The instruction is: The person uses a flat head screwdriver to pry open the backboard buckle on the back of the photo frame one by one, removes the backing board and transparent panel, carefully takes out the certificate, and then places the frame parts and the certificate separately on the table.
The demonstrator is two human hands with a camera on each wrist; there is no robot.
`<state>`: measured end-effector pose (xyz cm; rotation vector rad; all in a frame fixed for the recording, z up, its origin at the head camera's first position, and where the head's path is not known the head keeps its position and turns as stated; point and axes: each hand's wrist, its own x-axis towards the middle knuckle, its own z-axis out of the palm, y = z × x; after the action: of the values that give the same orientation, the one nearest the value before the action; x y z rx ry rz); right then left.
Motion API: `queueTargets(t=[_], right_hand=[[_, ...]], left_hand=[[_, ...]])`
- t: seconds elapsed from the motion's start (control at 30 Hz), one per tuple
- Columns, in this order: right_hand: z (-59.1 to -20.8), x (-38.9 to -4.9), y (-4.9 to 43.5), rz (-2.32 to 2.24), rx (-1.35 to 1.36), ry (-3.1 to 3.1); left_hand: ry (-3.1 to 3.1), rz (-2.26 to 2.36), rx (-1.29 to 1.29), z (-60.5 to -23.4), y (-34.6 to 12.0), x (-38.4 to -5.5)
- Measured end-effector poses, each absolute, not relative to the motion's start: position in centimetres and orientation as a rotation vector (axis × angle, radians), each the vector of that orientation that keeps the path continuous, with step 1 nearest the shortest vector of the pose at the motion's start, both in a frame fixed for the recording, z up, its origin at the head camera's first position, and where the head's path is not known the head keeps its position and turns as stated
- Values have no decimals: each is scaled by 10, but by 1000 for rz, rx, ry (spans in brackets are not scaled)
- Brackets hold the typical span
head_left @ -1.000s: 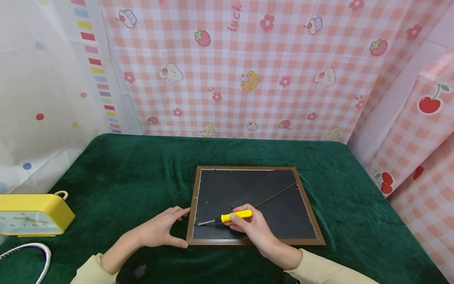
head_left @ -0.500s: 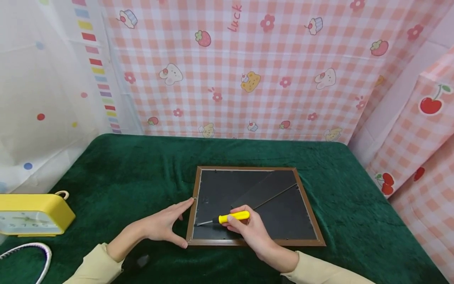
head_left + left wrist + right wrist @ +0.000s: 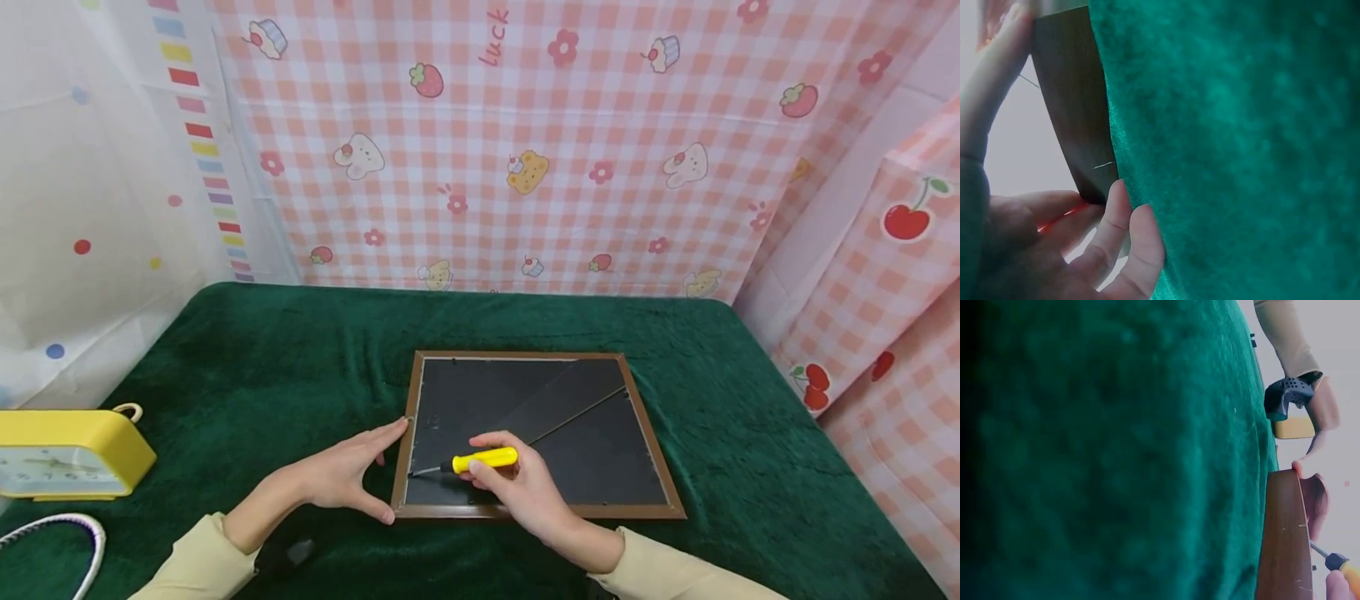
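Holding a yellow-handled screwdriver, the right hand reaches over the picture frame, which lies back-up on the cloth-covered surface. Compared with a second ago, the tool is slightly farther left, its tip now at the frame's left inner edge. The left hand has its fingertips farther up the frame's left side, thumb at the near-left corner; that grip is spread, not clenched, while the right grip grasps the screwdriver. This suggests steadying the frame while the tip works at that edge.
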<state>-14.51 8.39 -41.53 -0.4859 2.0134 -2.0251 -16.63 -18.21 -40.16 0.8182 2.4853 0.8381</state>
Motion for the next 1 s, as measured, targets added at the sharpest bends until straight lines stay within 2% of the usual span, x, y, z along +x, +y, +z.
queueTargets(t=[0.33, 0.63, 1.0], right_hand=[[-382, -140, 77, -1837, -780, 2265], [-377, -156, 60, -1592, -1074, 2485], [-354, -161, 36, -1342, -1279, 2610]], left_hand=[[2499, 844, 816, -404, -181, -167], [2489, 864, 813, -401, -182, -166], [2462, 930, 852, -403, -183, -166]])
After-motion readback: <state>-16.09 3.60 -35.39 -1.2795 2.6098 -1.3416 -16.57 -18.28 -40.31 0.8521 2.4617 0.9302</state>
